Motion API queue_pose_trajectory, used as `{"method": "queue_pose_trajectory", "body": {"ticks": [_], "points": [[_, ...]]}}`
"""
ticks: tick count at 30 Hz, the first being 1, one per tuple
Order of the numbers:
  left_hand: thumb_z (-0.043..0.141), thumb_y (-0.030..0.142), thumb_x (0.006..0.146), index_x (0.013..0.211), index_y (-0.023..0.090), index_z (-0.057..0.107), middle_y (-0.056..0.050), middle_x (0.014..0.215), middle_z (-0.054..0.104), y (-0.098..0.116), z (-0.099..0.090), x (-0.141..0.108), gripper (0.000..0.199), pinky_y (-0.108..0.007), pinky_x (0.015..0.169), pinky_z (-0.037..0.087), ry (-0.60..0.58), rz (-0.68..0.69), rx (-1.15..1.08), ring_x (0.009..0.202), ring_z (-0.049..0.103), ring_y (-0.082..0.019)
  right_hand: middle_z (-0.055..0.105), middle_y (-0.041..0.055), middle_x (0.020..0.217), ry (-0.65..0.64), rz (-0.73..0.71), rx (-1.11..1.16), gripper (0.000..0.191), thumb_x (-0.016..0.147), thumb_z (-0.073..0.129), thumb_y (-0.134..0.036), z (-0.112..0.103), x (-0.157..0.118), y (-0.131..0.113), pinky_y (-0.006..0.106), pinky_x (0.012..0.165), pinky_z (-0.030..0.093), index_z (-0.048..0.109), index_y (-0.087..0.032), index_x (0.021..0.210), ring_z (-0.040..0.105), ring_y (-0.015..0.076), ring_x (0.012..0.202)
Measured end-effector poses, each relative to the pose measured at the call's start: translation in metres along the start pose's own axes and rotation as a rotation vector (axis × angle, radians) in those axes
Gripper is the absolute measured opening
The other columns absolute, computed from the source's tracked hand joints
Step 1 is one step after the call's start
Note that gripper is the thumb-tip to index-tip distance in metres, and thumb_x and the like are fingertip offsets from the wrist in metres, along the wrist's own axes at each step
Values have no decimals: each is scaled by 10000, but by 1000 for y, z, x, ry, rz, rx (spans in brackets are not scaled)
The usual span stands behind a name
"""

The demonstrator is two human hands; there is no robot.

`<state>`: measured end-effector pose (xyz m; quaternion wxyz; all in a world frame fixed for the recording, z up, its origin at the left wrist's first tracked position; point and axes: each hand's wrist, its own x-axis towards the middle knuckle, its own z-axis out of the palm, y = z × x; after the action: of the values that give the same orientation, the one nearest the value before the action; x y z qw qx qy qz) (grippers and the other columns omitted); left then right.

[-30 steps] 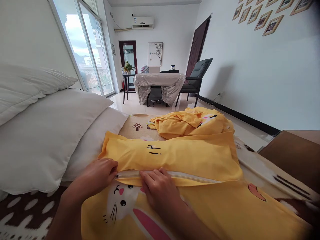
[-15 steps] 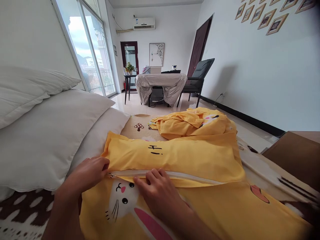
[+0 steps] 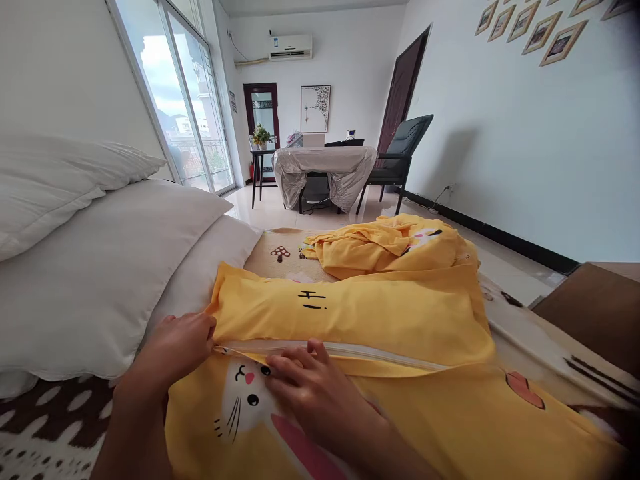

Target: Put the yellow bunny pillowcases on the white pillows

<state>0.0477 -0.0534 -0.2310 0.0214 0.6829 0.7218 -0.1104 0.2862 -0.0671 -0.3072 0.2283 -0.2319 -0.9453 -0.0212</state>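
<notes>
A yellow pillowcase (image 3: 420, 413) lies spread in front of me, printed with a white rabbit and "Hi!". Its white zipper (image 3: 370, 349) runs across the width, below the lettering. At the zipper's left end, my left hand (image 3: 175, 347) is closed on the side edge of the pillowcase. My right hand (image 3: 320, 393) rests over the middle of the zipper, its fingers bent and closed on the fabric edge just below it. The fingertips are partly hidden, so whether they hold the zipper pull cannot be seen.
White pillows (image 3: 110, 267) are piled at the left. Bunched yellow bedding (image 3: 380, 247) lies beyond the pillowcase on a patterned beige blanket (image 3: 285, 270). A cardboard box (image 3: 595, 307) stands at the right. Farther off are a covered table (image 3: 325, 160) and a dark chair (image 3: 400, 153).
My right hand's fingers have shifted slightly at the zipper, the index finger now raised more. My left hand keeps its place on the edge. The view has swung a little.
</notes>
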Motion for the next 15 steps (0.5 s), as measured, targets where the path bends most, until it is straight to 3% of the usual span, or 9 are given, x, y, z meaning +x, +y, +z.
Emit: {"method": "queue_pose_trajectory", "body": {"ticks": [6, 15], "points": [[403, 222, 743, 600, 201, 467, -37, 687, 603, -3, 5, 5, 158, -305, 580, 296, 30, 74, -73, 657, 537, -198, 523, 50, 1353, -11, 20, -8, 370, 938, 467, -261, 2, 1, -6, 375, 998, 270, 466, -161, 1295, 423, 192, 1216], [453, 222, 699, 589, 198, 475, -17, 688, 579, -2, 5, 8, 115, -286, 579, 308, -33, 63, -177, 682, 515, -182, 600, 30, 1227, -41, -63, 9, 286, 911, 498, -182, 3, 3, -10, 351, 954, 331, 538, -149, 1192, 483, 163, 1136]]}}
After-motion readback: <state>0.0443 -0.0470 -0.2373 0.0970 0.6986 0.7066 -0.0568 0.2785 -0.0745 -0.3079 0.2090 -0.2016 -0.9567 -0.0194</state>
